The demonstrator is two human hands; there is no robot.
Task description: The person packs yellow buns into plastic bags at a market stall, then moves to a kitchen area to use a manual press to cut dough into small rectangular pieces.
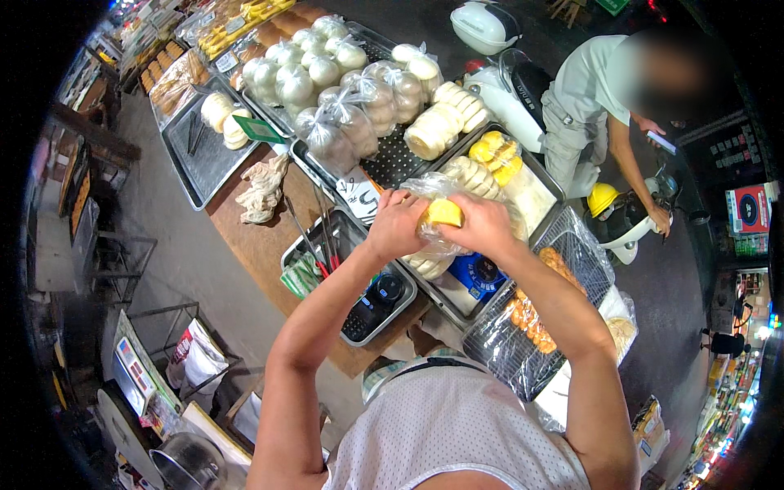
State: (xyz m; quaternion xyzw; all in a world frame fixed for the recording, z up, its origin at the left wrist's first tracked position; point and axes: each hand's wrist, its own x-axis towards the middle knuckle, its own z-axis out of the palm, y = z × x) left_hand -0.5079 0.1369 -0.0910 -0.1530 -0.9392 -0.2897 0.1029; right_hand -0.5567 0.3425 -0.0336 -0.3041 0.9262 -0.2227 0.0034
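Over the trays, both my hands grip a clear plastic bag (428, 186) with a yellow bun (444, 213) in its mouth. My left hand (397, 224) is closed on the bag's left side. My right hand (483, 224) closes on the other side, its thumb beside the bun. Whether the bag holds anything else is hidden by my fingers. Under and beyond my hands, a tray (535, 193) carries white buns (471, 175) and yellow buns (496, 155). A blue printed card (476, 276) lies at that tray's near end.
Bagged white buns (314, 69) fill the far trays. To the left are tongs (328, 237), a crumpled cloth (262, 189) and a black scale (384, 290) in a tray. Fried dough (523, 318) sits under plastic at right. Across the trays, a person (588, 106) holds a phone beside a scooter.
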